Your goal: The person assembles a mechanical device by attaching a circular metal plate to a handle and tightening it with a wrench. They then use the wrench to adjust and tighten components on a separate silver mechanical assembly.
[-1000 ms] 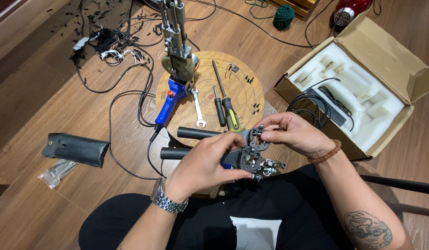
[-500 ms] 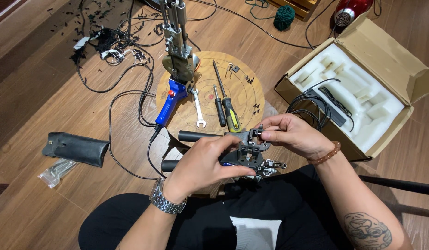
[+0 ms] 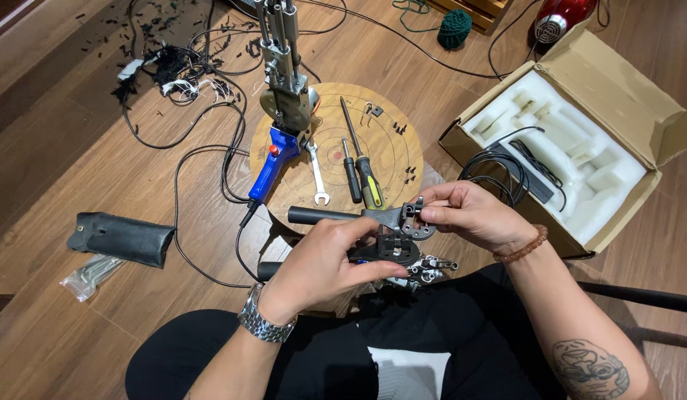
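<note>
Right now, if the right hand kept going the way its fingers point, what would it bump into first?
The right hand points left, already pinching the crimping tool's head. Past that lies the tool's black handle; depth is hard to judge.

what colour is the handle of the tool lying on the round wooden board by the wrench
Blue, with a small red button, on the tool's handle on the round wooden board, left of the wrench. Head view shows it.

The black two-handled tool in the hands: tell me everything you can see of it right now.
The black two-handled tool is dark metal with two long, round black grips pointing left, one above the other. Its head, to the right, shows plates, pins and a curved jaw piece. It is held level above the lap, just in front of the round wooden board. The left hand wraps its middle from below; the right hand pinches the head's top. Finer detail is hidden by fingers.
</note>
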